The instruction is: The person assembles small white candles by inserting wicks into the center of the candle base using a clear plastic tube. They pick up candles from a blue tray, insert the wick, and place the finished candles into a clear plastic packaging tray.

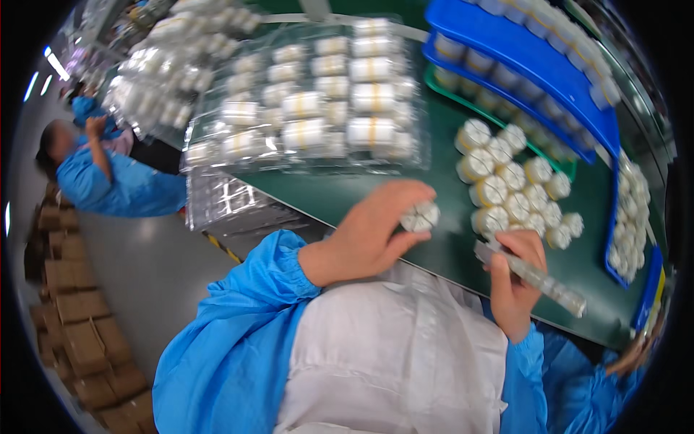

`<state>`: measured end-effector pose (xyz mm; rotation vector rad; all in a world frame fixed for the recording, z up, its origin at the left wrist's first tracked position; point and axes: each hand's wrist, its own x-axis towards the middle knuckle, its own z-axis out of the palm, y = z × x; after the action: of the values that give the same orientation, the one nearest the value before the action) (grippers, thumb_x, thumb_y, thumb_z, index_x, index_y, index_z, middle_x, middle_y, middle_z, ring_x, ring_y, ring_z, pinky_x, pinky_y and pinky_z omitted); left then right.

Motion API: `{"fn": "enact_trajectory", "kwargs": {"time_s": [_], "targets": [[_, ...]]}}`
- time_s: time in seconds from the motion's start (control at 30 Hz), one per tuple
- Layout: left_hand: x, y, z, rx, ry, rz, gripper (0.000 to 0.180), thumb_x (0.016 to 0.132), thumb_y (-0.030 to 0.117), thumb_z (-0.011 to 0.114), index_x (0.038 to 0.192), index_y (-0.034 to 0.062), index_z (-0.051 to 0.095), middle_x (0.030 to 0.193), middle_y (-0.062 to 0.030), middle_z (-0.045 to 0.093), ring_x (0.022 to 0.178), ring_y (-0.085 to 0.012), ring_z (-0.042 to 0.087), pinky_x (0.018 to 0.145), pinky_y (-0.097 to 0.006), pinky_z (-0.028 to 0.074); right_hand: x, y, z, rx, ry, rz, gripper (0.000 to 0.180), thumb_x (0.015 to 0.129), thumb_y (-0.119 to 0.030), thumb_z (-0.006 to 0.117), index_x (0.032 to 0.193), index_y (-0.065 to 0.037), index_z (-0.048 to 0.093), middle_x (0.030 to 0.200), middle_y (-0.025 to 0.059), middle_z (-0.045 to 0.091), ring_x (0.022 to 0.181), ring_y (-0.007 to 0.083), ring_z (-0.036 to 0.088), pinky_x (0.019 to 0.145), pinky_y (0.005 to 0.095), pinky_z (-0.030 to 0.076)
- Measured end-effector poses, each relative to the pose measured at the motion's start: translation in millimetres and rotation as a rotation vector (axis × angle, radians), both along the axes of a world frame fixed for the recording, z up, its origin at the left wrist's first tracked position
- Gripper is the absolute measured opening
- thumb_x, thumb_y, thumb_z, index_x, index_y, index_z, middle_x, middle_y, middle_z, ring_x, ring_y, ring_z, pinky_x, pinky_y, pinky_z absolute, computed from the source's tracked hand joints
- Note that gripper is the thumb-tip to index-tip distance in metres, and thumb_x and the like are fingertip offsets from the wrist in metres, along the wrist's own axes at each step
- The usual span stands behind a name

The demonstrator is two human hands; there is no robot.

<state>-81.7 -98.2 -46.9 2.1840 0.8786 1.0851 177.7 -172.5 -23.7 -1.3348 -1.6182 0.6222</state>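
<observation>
My left hand [369, 228] is closed around a small white cylinder [421, 216], its segmented round end facing up, held just above the table's near edge. In my right hand [517, 278] is a long, narrow, translucent strip-like piece [551, 288], pinched between thumb and fingers and slanting down to the right; its exact kind is blurred. Beyond that hand, a cluster of similar white cylinders with yellowish sides [514, 188] stands on the green table [332, 189]. My right fingertips are close to the nearest ones; whether they touch cannot be told.
Clear bags of white rolls with yellow bands [372, 101] lie at the far side. Stacked blue trays [535, 61] and a green tray [473, 101] hold more cylinders at the far right. Cardboard boxes [83, 296] line the floor at left. A co-worker in blue [119, 181] is at far left.
</observation>
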Motion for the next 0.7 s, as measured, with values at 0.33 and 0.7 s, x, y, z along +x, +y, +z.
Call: {"fn": "enact_trajectory", "kwargs": {"time_s": [0.33, 0.7], "targets": [[-248.9, 101.2, 44.3, 0.403, 0.391, 0.902, 0.052, 0.086, 0.002, 0.063, 0.137, 0.0097, 0.057, 0.126, -0.0178, 0.061, 0.117, -0.0383, 0.056, 0.102, -0.044, 0.044, 0.9, -1.6, -3.0, -0.045, -0.043, 0.084, 0.022, 0.091, -0.009, 0.069, 0.11, 0.001, 0.065, 0.1, 0.0161, 0.061, 0.088, 0.0281, 0.06, 0.078, 0.0369, 0.05], [-274.5, 102.1, 62.2, -0.353, 0.271, 0.676, 0.046, 0.099, 0.017, 0.055, 0.143, 0.0024, 0.055, 0.144, -0.0155, 0.058, 0.136, -0.028, 0.051, 0.112, -0.035, 0.038, -3.3, 3.7, -2.2, -0.01, -0.078, 0.114, 0.023, 0.089, -0.008, 0.071, 0.11, 0.001, 0.067, 0.099, 0.0156, 0.062, 0.086, 0.027, 0.06, 0.077, 0.0358, 0.05]]}}
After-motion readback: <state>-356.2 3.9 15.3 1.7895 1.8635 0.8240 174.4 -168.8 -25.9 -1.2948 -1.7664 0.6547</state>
